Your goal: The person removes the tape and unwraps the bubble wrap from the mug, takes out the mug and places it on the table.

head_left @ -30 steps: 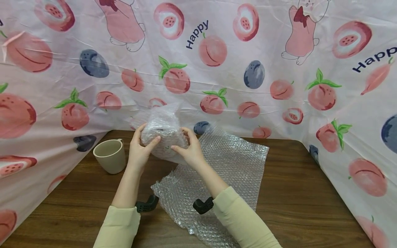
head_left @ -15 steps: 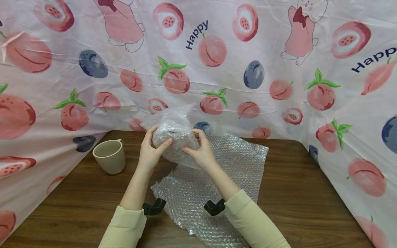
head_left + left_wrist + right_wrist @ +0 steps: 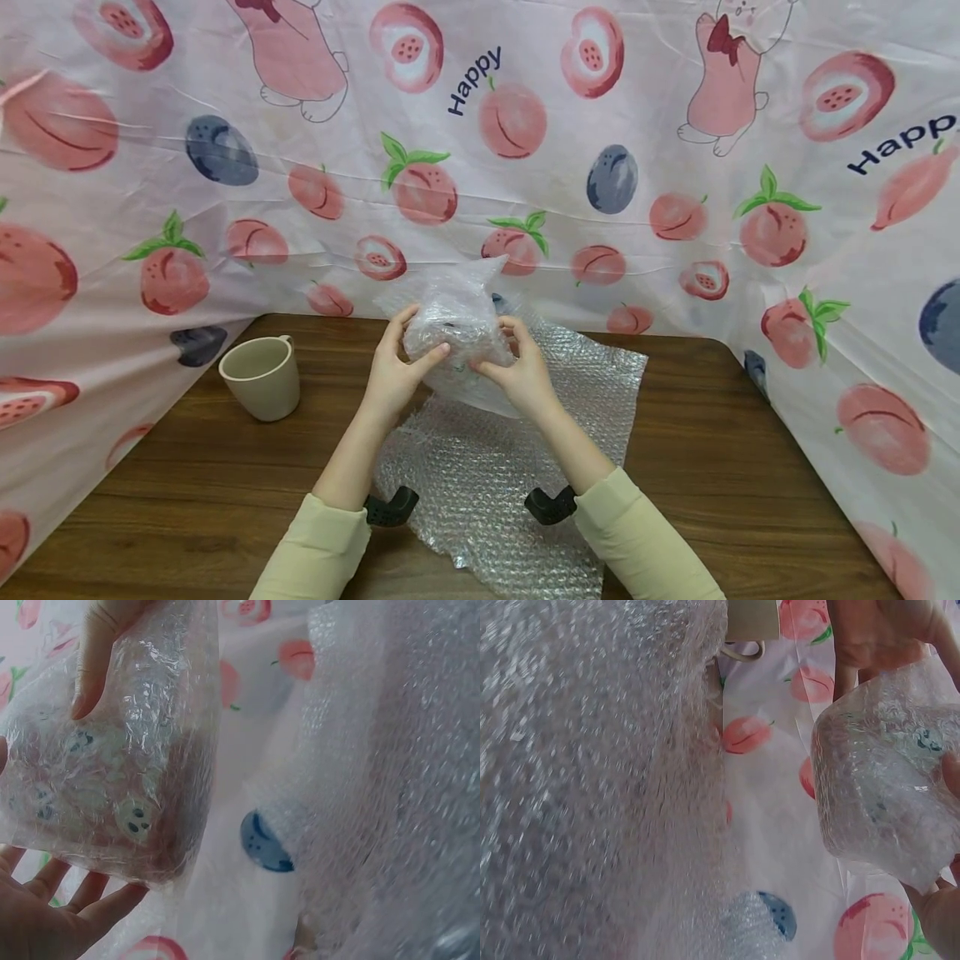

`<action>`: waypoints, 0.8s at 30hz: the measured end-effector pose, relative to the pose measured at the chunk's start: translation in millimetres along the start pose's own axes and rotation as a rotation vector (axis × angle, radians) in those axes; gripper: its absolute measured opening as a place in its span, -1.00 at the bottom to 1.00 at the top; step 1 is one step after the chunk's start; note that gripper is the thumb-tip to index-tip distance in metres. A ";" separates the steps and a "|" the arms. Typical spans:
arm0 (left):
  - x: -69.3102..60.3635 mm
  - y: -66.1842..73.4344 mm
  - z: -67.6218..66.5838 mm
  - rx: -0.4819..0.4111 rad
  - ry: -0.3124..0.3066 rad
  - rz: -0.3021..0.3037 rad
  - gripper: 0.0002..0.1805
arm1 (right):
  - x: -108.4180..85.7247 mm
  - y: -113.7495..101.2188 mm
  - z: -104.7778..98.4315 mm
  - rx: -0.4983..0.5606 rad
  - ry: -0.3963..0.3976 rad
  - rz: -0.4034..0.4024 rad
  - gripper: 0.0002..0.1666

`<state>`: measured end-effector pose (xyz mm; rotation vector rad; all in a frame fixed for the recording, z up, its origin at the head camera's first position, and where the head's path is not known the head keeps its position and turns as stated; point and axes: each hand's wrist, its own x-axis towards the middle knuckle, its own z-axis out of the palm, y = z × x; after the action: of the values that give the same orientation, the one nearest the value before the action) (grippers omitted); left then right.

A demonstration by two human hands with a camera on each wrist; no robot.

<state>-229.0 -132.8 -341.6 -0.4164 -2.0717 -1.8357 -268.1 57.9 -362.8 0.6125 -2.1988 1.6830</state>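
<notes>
Both hands hold a bundle wrapped in bubble wrap [image 3: 457, 321] above the table in the head view. The left hand [image 3: 393, 367] grips its left side with the thumb on the near face, and the right hand [image 3: 525, 371] grips its right side. Through the layers of the bundle [image 3: 112, 780], small dark and pale printed figures show in the left wrist view. In the right wrist view the bundle [image 3: 885, 780] sits between both hands; what is inside is mostly hidden by the wrap. A loose bubble wrap sheet [image 3: 510, 475] lies flat below the hands.
A beige mug [image 3: 262, 379] stands upright at the left of the brown wooden table [image 3: 720, 467], its handle toward the back. A fruit-printed cloth [image 3: 555, 150] hangs behind and along both sides of the table.
Both hands have moved to the right with the wrapped bundle between them, and it now hangs farther over the loose sheet. The mug and the sheet stay in place.
</notes>
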 end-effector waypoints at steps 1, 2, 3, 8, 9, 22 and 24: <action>-1.8 3.3 2.2 0.009 -0.005 -0.002 -0.19 | -0.9 1.2 -2.0 -0.003 0.004 -0.003 -0.30; -3.5 6.3 4.0 0.026 -0.012 -0.003 -0.19 | -1.7 2.3 -3.8 -0.001 0.011 -0.006 -0.30; -4.4 7.5 5.5 0.035 -0.018 -0.005 -0.19 | -2.5 3.1 -5.4 0.000 0.016 -0.008 -0.31; -3.6 3.7 11.6 0.059 -0.045 -0.015 -0.19 | -12.1 -11.2 -15.2 0.049 0.007 0.032 -0.32; -2.2 0.0 12.6 0.054 -0.051 -0.017 -0.18 | -15.0 -16.5 -17.6 0.049 0.005 0.041 -0.33; -6.0 2.0 32.0 -0.028 -0.125 0.011 -0.20 | -20.3 8.6 -40.3 0.052 0.008 0.101 -0.28; -6.6 1.1 34.2 -0.031 -0.141 0.003 -0.19 | -21.4 13.1 -43.1 0.059 0.015 0.081 -0.29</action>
<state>-224.6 -98.6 -347.1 -0.5722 -2.1339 -1.8878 -257.0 105.5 -372.7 0.5296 -2.1983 1.7923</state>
